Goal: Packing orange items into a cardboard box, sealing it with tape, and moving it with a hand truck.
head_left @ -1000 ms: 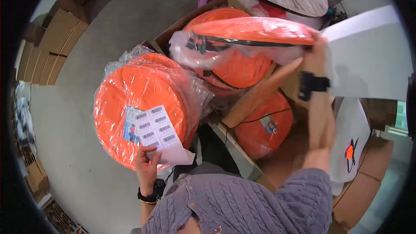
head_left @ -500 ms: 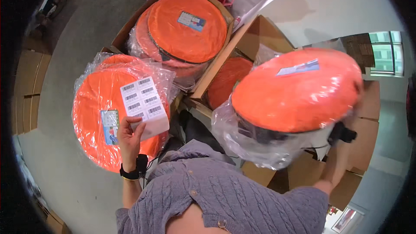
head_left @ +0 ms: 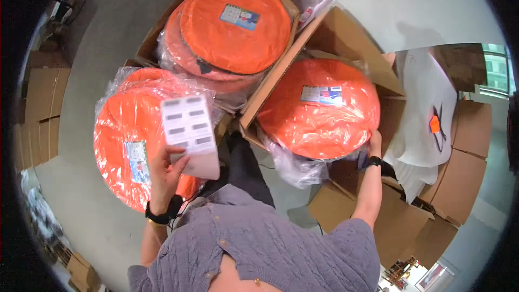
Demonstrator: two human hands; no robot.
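Observation:
A white sheet of barcode labels (head_left: 186, 116) is pinched between the thumb and fingers of my left hand (head_left: 164, 176). Behind it lies a stack of round orange fabric discs (head_left: 124, 130) in clear plastic bags, partly covered by the sheet and hand. My right hand (head_left: 374, 143) grips the right edge of another bagged orange disc (head_left: 319, 111), its fingers partly hidden at the rim. That disc rests over an open cardboard box (head_left: 357, 38) and carries a printed card near its far side. Loose clear plastic hangs from its near edge.
More bagged orange discs (head_left: 235, 27) fill a second cardboard box (head_left: 145, 48) at the far middle. Folded cardboard (head_left: 397, 221) lies at the near right. White wrapping sheet (head_left: 427, 92) with black-handled scissors (head_left: 436, 124) is to the right. Stacked cartons (head_left: 40, 92) stand at the left.
My right hand has carried the bagged disc left and away from me, from beside the box to over it. The label sheet has shifted slightly right in my left hand.

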